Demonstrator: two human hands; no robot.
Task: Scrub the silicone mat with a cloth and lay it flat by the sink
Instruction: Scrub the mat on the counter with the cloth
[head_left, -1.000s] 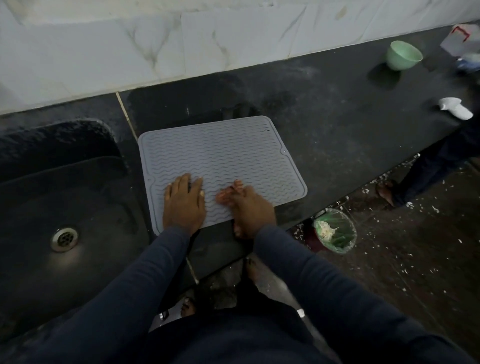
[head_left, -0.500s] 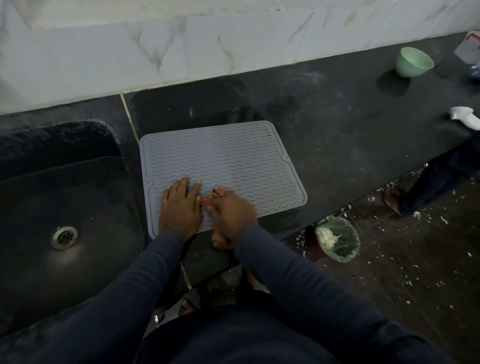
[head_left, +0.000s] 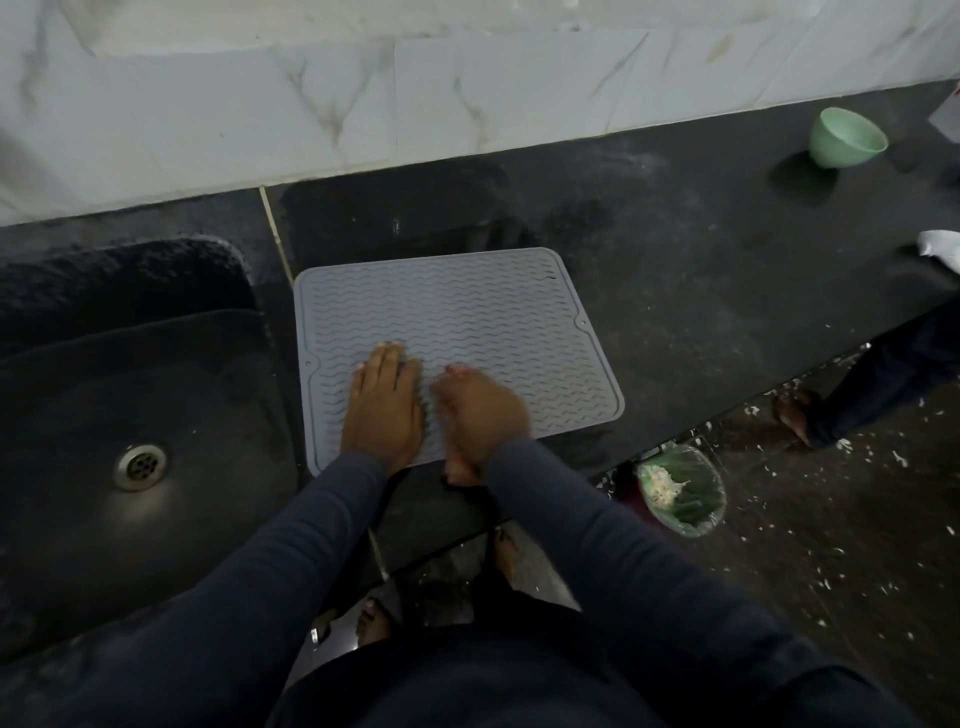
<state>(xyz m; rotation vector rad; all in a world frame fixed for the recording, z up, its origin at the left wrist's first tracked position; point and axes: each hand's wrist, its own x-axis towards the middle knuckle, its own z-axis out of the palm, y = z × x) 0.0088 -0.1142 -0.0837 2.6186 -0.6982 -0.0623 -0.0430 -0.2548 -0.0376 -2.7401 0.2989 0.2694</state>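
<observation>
A grey silicone mat (head_left: 467, 306) with a wavy ribbed pattern lies flat on the black counter, just right of the sink (head_left: 104, 395). My left hand (head_left: 382, 410) rests palm down on the mat's near left part, fingers straight, holding nothing. Beside it, my right hand (head_left: 480, 415) is curled and blurred, pressing on the mat's near edge. Only a reddish bit of cloth (head_left: 453, 370) shows at its fingertips; the rest is hidden under the hand.
The sink has a metal drain (head_left: 140, 466). A green bowl (head_left: 847, 137) stands far right on the counter, near a white object (head_left: 940, 249). On the littered floor below are a lined bin (head_left: 680, 491) and another person's leg and foot (head_left: 795, 415).
My right hand slid left along the mat's near edge, closer to my left hand. The left hand and the mat stayed in place.
</observation>
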